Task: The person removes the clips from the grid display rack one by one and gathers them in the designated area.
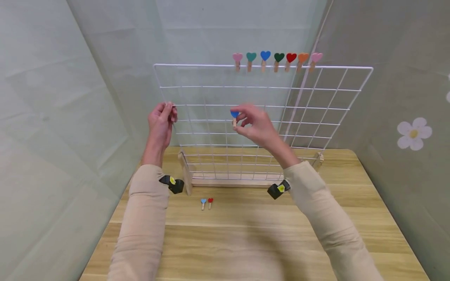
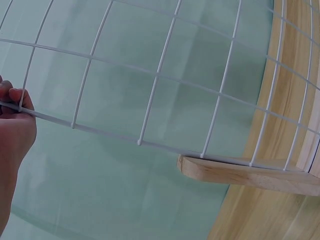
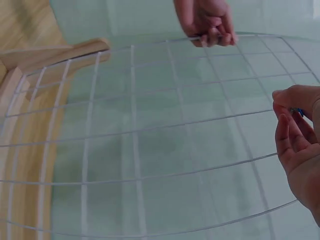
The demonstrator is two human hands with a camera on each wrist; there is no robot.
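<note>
Wooden table (image 1: pixel 246 230) | left hand (image 1: pixel 161 124) grips grid (image 1: pixel 316 101) | right hand (image 1: pixel 258 125) pinches blue peg (image 1: pixel 234 116)

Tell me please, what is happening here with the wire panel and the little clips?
A person stands a white wire grid panel in a wooden base on a wooden table. The left hand grips the panel's left edge. The right hand pinches a small wooden clothespin with a blue heart in front of the grid. Seven heart clothespins sit on the top wire; two more lie on the table.
</note>
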